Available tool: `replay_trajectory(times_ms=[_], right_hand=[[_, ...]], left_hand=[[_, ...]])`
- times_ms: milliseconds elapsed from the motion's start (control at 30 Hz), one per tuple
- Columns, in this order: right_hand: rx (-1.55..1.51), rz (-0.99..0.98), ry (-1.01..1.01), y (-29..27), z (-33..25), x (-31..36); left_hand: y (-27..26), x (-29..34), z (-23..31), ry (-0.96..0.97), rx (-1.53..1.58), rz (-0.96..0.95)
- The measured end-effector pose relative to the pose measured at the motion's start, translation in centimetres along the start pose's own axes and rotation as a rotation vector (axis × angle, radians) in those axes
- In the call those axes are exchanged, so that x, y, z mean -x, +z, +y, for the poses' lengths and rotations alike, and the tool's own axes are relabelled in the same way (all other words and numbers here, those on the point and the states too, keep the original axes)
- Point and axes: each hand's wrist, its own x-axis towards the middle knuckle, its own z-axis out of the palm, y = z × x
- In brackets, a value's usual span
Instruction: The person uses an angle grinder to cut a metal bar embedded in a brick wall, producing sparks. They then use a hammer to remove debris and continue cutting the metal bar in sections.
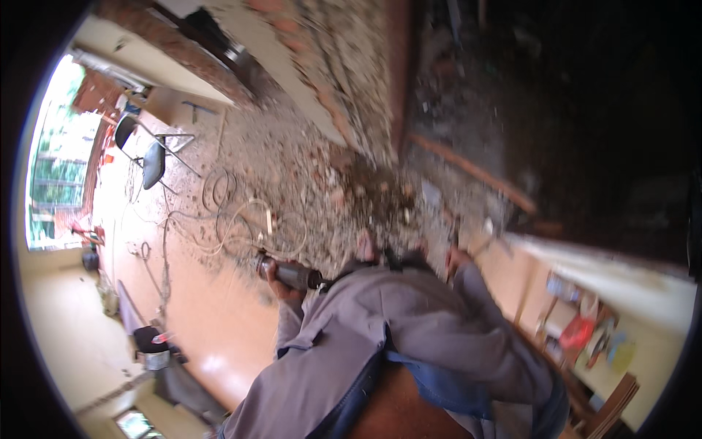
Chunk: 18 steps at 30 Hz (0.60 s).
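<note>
The left hand (282,284) wraps around a dark cylindrical tool (298,275), held low out to the left above the smooth floor (219,314) near the rubble (322,179), while the right hand (458,260) looks partly curled, though blur hides whether it holds anything. To manage the tool well, it seems best to keep that grip firm around its body, hold it clear of the looped cable (235,189), and plant each foot (366,247) squarely on the uneven ground
</note>
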Motion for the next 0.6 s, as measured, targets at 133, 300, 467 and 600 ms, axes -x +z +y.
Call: replay_trajectory(times_ms=[133,300,467,600], right_hand=[[-0.247,-0.097,0.175,-3.4,3.9,-3.4],[0.015,0.003,0.163,-5.2,4.6,-4.5],[0.266,0.201,0.262,-6.0,4.7,-5.1],[0.476,0.203,0.21,-6.8,3.9,-6.9]], left_hand=[[-3.4,2.6,0.3,-0.061,-0.12,0.041],[-7.5,5.0,-0.2,-0.022,-0.098,0.021],[-10.4,8.6,0.0,0.093,-0.095,0.117],[-10.8,12.7,-1.2,0.114,-0.057,0.235]])
